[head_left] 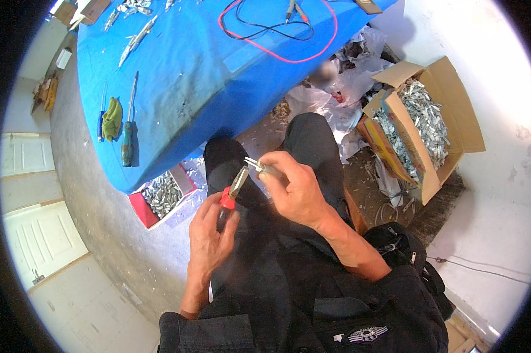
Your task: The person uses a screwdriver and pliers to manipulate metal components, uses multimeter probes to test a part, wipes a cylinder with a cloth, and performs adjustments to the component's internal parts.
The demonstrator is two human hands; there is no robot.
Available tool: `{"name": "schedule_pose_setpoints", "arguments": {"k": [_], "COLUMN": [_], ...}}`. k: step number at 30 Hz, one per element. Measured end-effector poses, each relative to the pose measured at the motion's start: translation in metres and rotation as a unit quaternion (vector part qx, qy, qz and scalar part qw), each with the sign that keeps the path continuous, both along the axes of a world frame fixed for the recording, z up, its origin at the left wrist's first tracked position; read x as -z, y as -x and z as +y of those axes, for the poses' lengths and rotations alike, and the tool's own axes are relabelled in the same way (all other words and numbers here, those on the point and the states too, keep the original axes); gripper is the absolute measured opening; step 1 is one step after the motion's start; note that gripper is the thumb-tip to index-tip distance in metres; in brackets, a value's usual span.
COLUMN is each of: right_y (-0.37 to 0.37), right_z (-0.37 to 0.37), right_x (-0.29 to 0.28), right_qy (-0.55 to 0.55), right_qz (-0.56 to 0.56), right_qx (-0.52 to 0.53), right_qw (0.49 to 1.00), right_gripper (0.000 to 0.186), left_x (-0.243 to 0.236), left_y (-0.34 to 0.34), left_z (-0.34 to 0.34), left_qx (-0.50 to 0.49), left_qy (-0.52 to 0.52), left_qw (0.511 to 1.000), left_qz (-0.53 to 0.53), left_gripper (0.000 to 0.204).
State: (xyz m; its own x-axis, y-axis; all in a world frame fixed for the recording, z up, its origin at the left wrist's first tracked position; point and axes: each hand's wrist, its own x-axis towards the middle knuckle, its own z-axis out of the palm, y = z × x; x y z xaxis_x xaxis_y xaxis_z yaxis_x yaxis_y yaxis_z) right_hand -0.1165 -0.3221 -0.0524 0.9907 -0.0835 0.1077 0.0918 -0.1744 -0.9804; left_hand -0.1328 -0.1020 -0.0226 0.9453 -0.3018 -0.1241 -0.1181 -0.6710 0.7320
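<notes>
My left hand (pixel 210 234) is closed round a pair of pliers (pixel 238 183) with red and black handles, their metal jaws pointing up and away from me. Just right of the jaws, my right hand (pixel 294 183) pinches a small silvery metal piece (pixel 253 163) between thumb and fingers. Two thin prongs of that piece stick out to the left, close to the plier tips. Whether they touch, I cannot tell. Both hands are above my lap, over black trousers (pixel 315 134).
Ahead is a blue-covered table (pixel 189 70) bearing a screwdriver (pixel 127 144), a crumpled green cloth (pixel 111 119) and red-and-black cable leads (pixel 289 60). Below its edge sits a red box (pixel 143 210) of metal pieces. A cardboard box (pixel 462 115) of silvery strips and plastic bags (pixel 321 115) lie right.
</notes>
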Motion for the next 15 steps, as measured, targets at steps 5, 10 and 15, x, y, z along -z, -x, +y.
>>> {"name": "schedule_pose_setpoints", "arguments": {"k": [5, 10, 15], "right_y": [0.0011, 0.0014, -0.0005], "right_z": [0.0051, 0.0036, 0.0017], "right_x": [0.0036, 0.0025, -0.002], "right_qy": [0.007, 0.004, 0.008], "right_qz": [-0.011, -0.005, 0.007], "right_qx": [-0.009, -0.006, -0.018], "right_qw": [1.0, 1.0, 1.0], "right_gripper": [0.019, 0.018, 0.016], "left_x": [0.0064, -0.0003, -0.0007], "left_y": [-0.0009, -0.0009, -0.0025], "left_z": [-0.001, -0.0064, -0.0086], "left_qx": [0.016, 0.028, 0.034], "left_qy": [0.013, -0.087, -0.103], "left_qw": [0.999, 0.994, 0.991], "left_qz": [-0.026, -0.066, -0.081], "left_gripper": [0.034, 0.032, 0.031]}}
